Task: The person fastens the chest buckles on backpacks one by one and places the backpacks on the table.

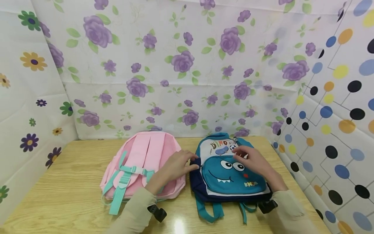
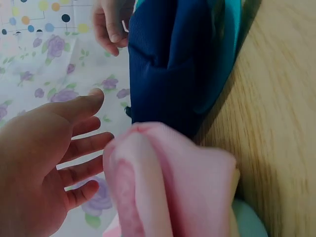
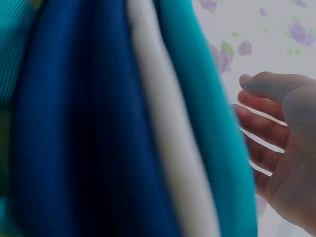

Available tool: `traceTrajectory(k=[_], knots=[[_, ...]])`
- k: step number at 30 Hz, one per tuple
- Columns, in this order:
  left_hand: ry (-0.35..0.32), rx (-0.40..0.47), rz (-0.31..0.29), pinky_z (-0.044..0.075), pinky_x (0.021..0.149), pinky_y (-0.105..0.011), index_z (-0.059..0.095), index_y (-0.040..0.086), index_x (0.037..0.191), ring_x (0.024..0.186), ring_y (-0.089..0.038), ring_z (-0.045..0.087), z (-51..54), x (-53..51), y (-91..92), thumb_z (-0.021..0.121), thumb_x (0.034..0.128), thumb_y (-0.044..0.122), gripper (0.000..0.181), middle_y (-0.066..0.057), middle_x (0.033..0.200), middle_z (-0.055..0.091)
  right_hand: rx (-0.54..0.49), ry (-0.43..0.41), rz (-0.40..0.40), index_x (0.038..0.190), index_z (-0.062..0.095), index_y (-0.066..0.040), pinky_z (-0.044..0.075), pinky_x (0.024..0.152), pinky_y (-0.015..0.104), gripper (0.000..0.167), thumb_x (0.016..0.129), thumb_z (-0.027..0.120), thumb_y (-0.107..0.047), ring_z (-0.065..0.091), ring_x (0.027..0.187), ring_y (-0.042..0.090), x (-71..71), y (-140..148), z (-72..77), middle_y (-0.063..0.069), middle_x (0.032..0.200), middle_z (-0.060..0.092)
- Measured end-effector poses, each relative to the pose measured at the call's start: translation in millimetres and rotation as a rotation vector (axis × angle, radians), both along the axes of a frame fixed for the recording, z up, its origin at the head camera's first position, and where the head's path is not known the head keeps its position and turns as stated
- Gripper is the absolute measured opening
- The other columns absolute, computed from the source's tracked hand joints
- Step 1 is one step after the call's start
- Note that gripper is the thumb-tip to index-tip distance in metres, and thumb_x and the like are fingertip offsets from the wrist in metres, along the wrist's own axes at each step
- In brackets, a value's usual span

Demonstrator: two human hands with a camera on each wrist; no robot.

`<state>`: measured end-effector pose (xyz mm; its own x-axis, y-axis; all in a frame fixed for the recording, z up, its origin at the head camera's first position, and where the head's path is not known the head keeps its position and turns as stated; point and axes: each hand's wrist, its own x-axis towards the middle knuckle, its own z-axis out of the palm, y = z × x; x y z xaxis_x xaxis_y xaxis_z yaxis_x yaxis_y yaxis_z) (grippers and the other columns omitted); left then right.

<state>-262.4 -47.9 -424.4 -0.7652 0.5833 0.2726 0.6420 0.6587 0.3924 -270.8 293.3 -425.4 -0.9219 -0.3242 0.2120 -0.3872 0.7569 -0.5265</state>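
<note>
A blue dinosaur backpack (image 1: 233, 177) lies face up on the table, its teal front pocket showing eyes and a toothy smile. To its left is a pink backpack (image 1: 172, 149), straps upward, with mint webbing and a buckle. My left hand (image 1: 178, 164) hovers between the two bags, fingers loosely bent near the navy side of the blue one. In the left wrist view that hand (image 2: 49, 158) holds nothing. Above the blue bag's upper right part is my right hand (image 1: 254, 159), fingers relaxed. The right wrist view shows this hand (image 3: 281, 138) without anything in its grasp.
Both bags rest on a wooden table (image 1: 73, 172). Teal straps (image 1: 208, 211) of the blue backpack trail toward the front edge. A purple-flowered cloth (image 1: 163, 107) hangs behind, with a dotted cloth (image 1: 336, 130) on the right and a daisy-patterned one (image 1: 32, 107) on the left.
</note>
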Motion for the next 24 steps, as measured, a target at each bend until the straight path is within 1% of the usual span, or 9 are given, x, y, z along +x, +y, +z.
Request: traceTrajectory(k=[4,6,10,14,18,21,24], knots=[[-0.006,-0.032,0.009,0.050,0.094,-0.041,0.067,0.013,0.124,0.105,-0.022,0.063,-2.3,1.0,9.0,0.066,0.0947,0.041,0.040,-0.003,0.110,0.068,0.006,-0.007,-0.024,0.122,0.067,-0.012,0.050,0.074,0.030,0.033,0.098,0.064,-0.034,0.060,0.085,0.011,2.6,19.3,-7.7,-0.004,0.097,0.067],[-0.023,-0.045,0.008,0.050,0.096,-0.039,0.066,0.014,0.126,0.107,-0.020,0.063,-3.2,1.3,13.1,0.065,0.0951,0.042,0.042,-0.001,0.113,0.068,0.008,-0.006,-0.045,0.123,0.067,-0.012,0.051,0.073,0.029,0.034,0.098,0.064,-0.035,0.061,0.085,0.011,3.9,29.1,-10.5,-0.003,0.098,0.068],[-0.074,-0.059,-0.007,0.049,0.100,-0.037,0.063,0.015,0.131,0.112,-0.018,0.061,-4.2,1.0,20.6,0.063,0.0962,0.043,0.044,-0.001,0.117,0.066,0.009,-0.004,-0.093,0.123,0.067,-0.012,0.052,0.075,0.030,0.036,0.097,0.064,-0.037,0.063,0.089,0.015,5.9,47.0,-11.8,0.001,0.102,0.069],[-0.134,-0.070,0.000,0.047,0.104,-0.036,0.061,0.013,0.133,0.118,-0.019,0.057,-4.2,1.6,26.6,0.064,0.0959,0.043,0.048,-0.004,0.123,0.063,0.019,-0.011,-0.125,0.123,0.066,-0.012,0.051,0.073,0.029,0.036,0.097,0.064,-0.036,0.062,0.093,0.018,8.2,62.4,-13.6,0.003,0.107,0.069],[-0.188,-0.089,0.026,0.045,0.108,-0.039,0.058,0.013,0.136,0.126,-0.022,0.053,-4.7,3.9,33.3,0.063,0.0944,0.050,0.056,-0.007,0.133,0.058,-0.008,-0.040,-0.135,0.125,0.064,-0.011,0.051,0.072,0.029,0.036,0.098,0.064,-0.035,0.061,0.096,0.022,10.4,74.7,-18.2,0.006,0.111,0.067],[-0.207,-0.123,0.041,0.044,0.108,-0.041,0.055,0.014,0.139,0.129,-0.024,0.051,-7.4,4.6,38.3,0.061,0.0927,0.057,0.064,-0.008,0.137,0.056,-0.032,-0.057,-0.127,0.127,0.063,-0.009,0.051,0.075,0.033,0.040,0.098,0.063,-0.036,0.061,0.099,0.026,11.2,82.3,-23.8,0.012,0.116,0.066],[-0.215,-0.165,0.060,0.045,0.107,-0.042,0.053,0.017,0.141,0.130,-0.025,0.050,-11.4,4.7,42.7,0.059,0.0904,0.063,0.069,-0.007,0.139,0.054,-0.032,-0.066,-0.131,0.132,0.060,-0.009,0.050,0.080,0.038,0.045,0.098,0.062,-0.039,0.058,0.104,0.030,12.7,89.8,-29.8,0.015,0.124,0.061]])
